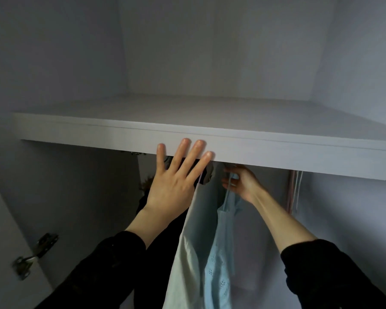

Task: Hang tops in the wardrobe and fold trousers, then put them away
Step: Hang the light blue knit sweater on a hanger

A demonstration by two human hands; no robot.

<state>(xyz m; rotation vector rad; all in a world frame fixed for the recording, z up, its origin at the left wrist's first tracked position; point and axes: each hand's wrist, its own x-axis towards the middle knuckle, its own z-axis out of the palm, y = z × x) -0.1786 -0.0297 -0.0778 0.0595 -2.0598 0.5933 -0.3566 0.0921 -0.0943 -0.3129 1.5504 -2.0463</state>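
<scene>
While my left hand [174, 179] presses spread fingers against the shelf edge [254, 148], my right hand [241, 182] just beside it pinches the pale blue top [218, 253] by its strap.

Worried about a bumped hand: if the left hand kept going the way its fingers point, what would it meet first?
Most likely the front edge of the white shelf: the left hand's fingertips already overlap it, though actual contact is unclear.

Shelf [210, 139] hides rail, hanger tops; right hand [241, 184] fingers partly hidden; top [218, 253] hem cut off.
</scene>
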